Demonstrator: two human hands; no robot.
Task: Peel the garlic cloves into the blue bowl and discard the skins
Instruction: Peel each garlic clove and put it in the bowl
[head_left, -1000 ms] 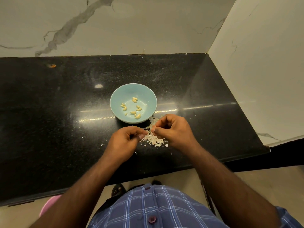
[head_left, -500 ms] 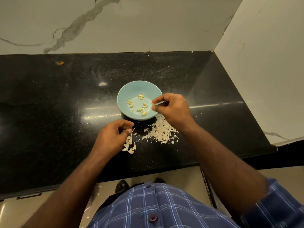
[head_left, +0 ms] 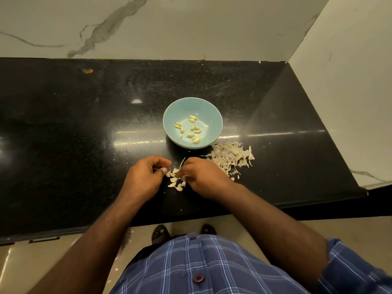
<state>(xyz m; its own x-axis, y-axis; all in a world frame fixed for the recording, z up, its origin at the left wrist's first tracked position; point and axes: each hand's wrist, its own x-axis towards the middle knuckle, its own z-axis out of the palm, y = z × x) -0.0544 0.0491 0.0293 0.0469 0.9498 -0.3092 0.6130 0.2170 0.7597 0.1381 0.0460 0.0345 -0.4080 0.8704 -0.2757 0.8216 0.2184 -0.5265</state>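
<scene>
Both hands, left hand (head_left: pixel 146 177) and right hand (head_left: pixel 201 177), curl their grip around unpeeled garlic cloves (head_left: pixel 175 179) just before the blue bowl (head_left: pixel 214 115); better to pinch one clove, strip it over the skins (head_left: pixel 231 158) beside the bowl.

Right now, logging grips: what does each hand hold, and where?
Both hands have curled fingers at the unpeeled cloves; what each pinches, and where, cannot be told.
</scene>
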